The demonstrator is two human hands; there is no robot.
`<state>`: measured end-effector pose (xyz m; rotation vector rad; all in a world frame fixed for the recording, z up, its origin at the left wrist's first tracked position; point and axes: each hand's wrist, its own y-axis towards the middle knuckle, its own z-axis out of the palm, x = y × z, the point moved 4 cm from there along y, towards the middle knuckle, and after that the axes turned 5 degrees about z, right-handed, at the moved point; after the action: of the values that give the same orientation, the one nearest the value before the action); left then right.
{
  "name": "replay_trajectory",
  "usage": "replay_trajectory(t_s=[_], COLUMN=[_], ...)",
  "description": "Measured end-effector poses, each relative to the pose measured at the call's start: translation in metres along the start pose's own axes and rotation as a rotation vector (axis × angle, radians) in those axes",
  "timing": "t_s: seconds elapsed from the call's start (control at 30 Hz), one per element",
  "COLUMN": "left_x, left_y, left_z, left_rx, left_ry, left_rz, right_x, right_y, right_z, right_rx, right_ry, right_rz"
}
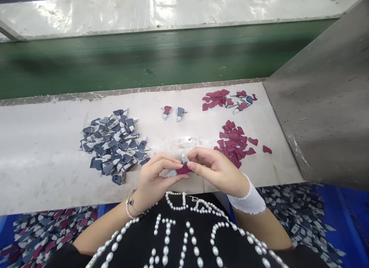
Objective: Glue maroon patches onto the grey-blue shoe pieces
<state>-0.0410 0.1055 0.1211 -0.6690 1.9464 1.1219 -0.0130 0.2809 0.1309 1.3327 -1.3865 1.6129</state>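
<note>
Near the table's front edge, my left hand and my right hand both grip one small grey part with a maroon piece on it. Fingertips of both hands press on it, and its pale tip points up between them. To the left lies a heap of blue-grey parts. Right of my hands is a pile of maroon pieces. Two single parts, one with maroon and one blue-grey, rest beyond my hands.
At the back right lie more maroon pieces beside several mixed parts. A green belt runs behind the table. A metal panel stands at right. Blue bins of parts sit below the front edge.
</note>
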Motion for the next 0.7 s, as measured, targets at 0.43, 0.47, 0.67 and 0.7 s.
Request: replay_trajectory(t_s=[0.43, 0.47, 0.67, 0.7], left_x=[-0.005, -0.005, -0.005, -0.006], left_y=[0.001, 0.001, 0.0, 0.0], left_z=[0.001, 0.002, 0.0, 0.0], left_rx=[0.017, 0.013, -0.023, -0.028], left_ry=[-0.007, 0.003, 0.029, 0.015], left_rz=[-0.006, -0.004, 0.015, 0.014], right_x=[0.011, 0.012, 0.015, 0.016], right_y=[-0.011, -0.011, -0.013, -0.015], right_z=[0.008, 0.009, 0.011, 0.011], right_rx=[-0.098, -0.101, -0.136, -0.131], right_ry=[-0.276, -0.288, -0.31, -0.297], right_rz=[-0.026, -0.024, -0.047, -0.06])
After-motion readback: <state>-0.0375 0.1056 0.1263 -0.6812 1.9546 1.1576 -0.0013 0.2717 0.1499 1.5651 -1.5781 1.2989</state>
